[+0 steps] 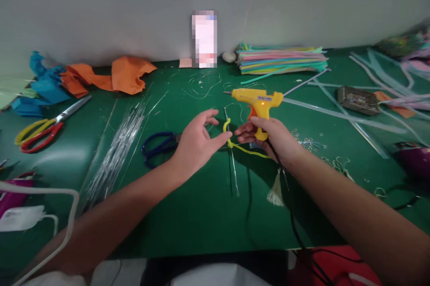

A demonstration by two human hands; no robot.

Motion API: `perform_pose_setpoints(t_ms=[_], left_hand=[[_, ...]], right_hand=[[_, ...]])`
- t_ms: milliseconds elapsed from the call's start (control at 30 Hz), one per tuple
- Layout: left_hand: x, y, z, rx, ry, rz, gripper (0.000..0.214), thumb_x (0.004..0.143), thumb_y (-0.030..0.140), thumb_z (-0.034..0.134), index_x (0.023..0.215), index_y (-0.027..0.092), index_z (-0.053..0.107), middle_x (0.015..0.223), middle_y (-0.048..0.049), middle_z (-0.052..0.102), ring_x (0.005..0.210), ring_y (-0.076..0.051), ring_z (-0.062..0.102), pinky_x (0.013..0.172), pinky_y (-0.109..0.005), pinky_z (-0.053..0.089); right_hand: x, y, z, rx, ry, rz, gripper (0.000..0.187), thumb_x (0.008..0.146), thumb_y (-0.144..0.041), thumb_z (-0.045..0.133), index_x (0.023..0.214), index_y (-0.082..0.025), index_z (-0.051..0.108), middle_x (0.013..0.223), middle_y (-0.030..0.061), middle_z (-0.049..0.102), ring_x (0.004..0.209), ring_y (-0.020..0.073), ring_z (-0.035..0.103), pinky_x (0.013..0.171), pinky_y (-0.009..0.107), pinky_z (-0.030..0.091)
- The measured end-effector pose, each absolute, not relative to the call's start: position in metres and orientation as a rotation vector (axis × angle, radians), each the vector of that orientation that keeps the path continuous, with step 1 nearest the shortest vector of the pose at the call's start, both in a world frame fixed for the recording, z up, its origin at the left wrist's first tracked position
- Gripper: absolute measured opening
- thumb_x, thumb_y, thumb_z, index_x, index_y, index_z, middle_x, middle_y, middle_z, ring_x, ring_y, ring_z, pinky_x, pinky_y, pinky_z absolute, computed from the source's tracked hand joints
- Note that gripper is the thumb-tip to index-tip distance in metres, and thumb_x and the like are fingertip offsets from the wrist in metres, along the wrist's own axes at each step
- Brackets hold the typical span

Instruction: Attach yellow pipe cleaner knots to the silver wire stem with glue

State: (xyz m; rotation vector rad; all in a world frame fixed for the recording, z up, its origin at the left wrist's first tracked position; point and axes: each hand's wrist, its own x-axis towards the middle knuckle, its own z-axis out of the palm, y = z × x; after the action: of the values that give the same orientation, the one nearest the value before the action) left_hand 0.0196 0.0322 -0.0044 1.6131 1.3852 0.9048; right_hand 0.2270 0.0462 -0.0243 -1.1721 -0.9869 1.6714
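Note:
My right hand [273, 136] is wrapped round the handle of a yellow glue gun [251, 95], whose nozzle points left and whose small orange light glows. A black cord hangs down from the handle. Beside it, my left hand [198, 138] has thumb and forefinger spread apart, the thumb tip next to a yellow pipe cleaner [248, 149]; whether they touch I cannot tell. The pipe cleaner curls around a thin silver wire [234, 171], and its tail runs right beneath my right hand. Partly behind my left hand lie blue-handled scissors [157, 147].
Silver wires [117, 153] and red-and-yellow scissors [53, 127] lie left. Orange crepe paper [129, 75], a phone [204, 37] and bundled pipe cleaners [282, 61] line the wall. Right are clear glue sticks [349, 115], a small box [358, 99] and a pale tassel [276, 189].

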Motion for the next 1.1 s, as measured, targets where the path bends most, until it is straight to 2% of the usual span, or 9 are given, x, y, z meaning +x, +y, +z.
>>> perform_pose_setpoints(t_ms=[133,233,400,567,633,733,833,967,1100], left_hand=[[0.023,0.022,-0.01,1.499,1.309,0.781,0.054,0.082,0.03,0.068,0.133,0.019,0.054,0.105,-0.0046,0.063,0.051,-0.003,0.042,0.05,-0.019,0.039],[0.025,0.018,-0.01,1.401,1.286,0.762,0.053,0.081,0.024,0.067,0.132,0.02,0.056,0.096,-0.0015,0.061,0.053,-0.003,0.043,0.051,-0.018,0.041],[0.029,0.017,-0.016,1.29,1.311,0.759,0.058,0.072,0.025,0.074,0.128,0.022,0.06,0.094,-0.0007,0.061,0.06,-0.006,0.049,0.054,-0.019,0.044],[0.029,0.016,-0.018,1.379,1.232,0.738,0.015,0.081,0.028,0.067,0.091,0.017,0.069,0.073,0.0017,0.059,0.059,-0.007,0.049,0.054,-0.019,0.041],[0.024,0.013,-0.012,1.596,1.186,0.714,0.01,0.08,0.026,0.068,0.077,0.016,0.066,0.067,0.0031,0.055,0.054,-0.007,0.046,0.051,-0.019,0.039],[0.014,0.01,-0.002,2.003,1.03,0.536,0.016,0.079,0.03,0.072,0.076,0.016,0.066,0.067,0.0024,0.055,0.056,-0.009,0.048,0.054,-0.022,0.04],[0.007,0.008,0.002,2.41,0.901,0.324,0.026,0.089,0.038,0.062,0.078,0.015,0.067,0.074,-0.0027,0.061,0.065,-0.014,0.054,0.059,-0.026,0.043],[0.008,0.007,-0.006,2.912,0.57,0.216,0.033,0.095,0.026,0.049,0.066,0.016,0.062,0.071,-0.0054,0.059,0.066,-0.018,0.053,0.056,-0.032,0.037],[0.011,0.01,-0.009,2.874,0.444,0.23,0.052,0.097,0.048,0.042,0.06,0.016,0.059,0.063,-0.0047,0.054,0.06,-0.019,0.048,0.054,-0.035,0.036]], right_hand=[[0.221,0.047,-0.03,-1.167,-0.971,1.759,0.027,0.081,-0.042,0.07,0.066,-0.021,0.063,0.091,0.0092,0.075,0.087,0.0219,0.072,0.088,0.037,0.058],[0.218,0.048,-0.032,-1.209,-0.97,1.788,0.018,0.082,-0.038,0.068,0.078,-0.02,0.069,0.09,0.0096,0.076,0.087,0.0221,0.073,0.09,0.037,0.058],[0.214,0.049,-0.036,-1.266,-1.027,1.733,0.019,0.081,-0.037,0.069,0.076,-0.019,0.07,0.084,0.0083,0.075,0.08,0.0214,0.073,0.087,0.037,0.059],[0.21,0.048,-0.034,-1.311,-1.014,1.682,0.016,0.082,-0.034,0.067,0.076,-0.019,0.067,0.081,0.0072,0.075,0.077,0.0208,0.073,0.082,0.037,0.061],[0.209,0.049,-0.033,-1.335,-1.009,1.686,0.015,0.084,-0.032,0.066,0.076,-0.019,0.066,0.082,0.0079,0.075,0.077,0.0208,0.073,0.08,0.037,0.061],[0.21,0.051,-0.033,-1.327,-1.02,1.713,0.019,0.083,-0.034,0.067,0.072,-0.02,0.063,0.084,0.0095,0.075,0.08,0.0224,0.073,0.081,0.037,0.061],[0.21,0.051,-0.034,-1.323,-1.033,1.714,0.022,0.084,-0.036,0.067,0.071,-0.019,0.06,0.086,0.0106,0.074,0.081,0.0233,0.073,0.081,0.038,0.06],[0.21,0.049,-0.034,-1.36,-1.026,1.685,0.017,0.087,-0.033,0.062,0.081,-0.018,0.063,0.086,0.0107,0.075,0.078,0.0206,0.073,0.08,0.035,0.061],[0.209,0.049,-0.035,-1.365,-1.033,1.671,0.018,0.087,-0.035,0.063,0.081,-0.018,0.063,0.087,0.01,0.075,0.079,0.0202,0.073,0.08,0.035,0.061]])
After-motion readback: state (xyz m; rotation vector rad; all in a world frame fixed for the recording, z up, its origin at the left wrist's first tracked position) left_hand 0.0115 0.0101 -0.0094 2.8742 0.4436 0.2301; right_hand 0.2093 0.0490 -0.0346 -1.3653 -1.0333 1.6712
